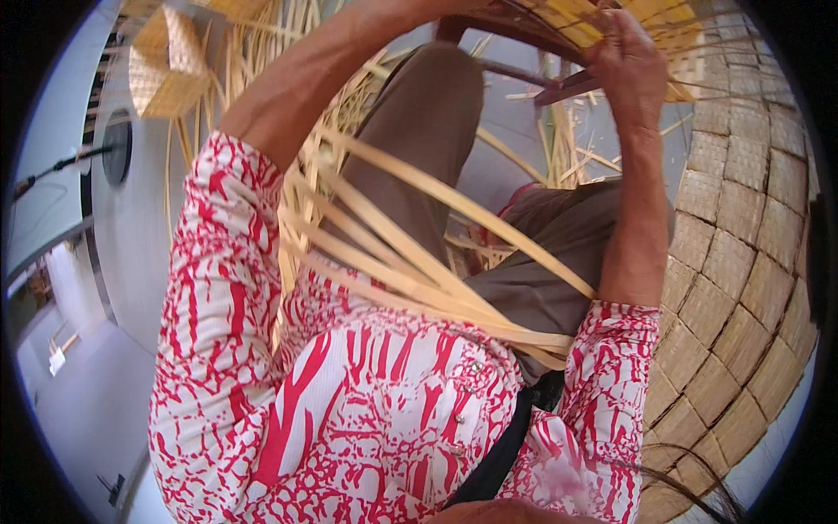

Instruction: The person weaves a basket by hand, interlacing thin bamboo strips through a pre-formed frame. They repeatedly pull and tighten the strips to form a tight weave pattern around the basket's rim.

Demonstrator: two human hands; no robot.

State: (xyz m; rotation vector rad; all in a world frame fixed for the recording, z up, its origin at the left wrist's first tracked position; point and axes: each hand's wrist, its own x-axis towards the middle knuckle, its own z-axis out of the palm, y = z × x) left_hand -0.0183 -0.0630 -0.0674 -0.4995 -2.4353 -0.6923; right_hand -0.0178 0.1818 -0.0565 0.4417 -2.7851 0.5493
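Observation:
At the top edge, a yellow woven piece of flat strips [567,19] lies over a dark reddish wooden stool or frame [511,77]. My right hand [630,65] is closed at the right side of this weave, its fingertips bent over the edge. Only the wrist end of my left hand [441,5] shows, at the top edge beside the weave; its fingers are out of sight. Long pale bamboo-like strips [419,188] cross my lap and thighs, running from my left side toward my right forearm.
Stacked woven square baskets [733,253] rise along my right side. Another woven box [166,65] stands at the far left, near a bundle of loose strips [262,52]. A black round fan-like object [118,148] is to the left. Strip scraps [598,157] litter the grey floor.

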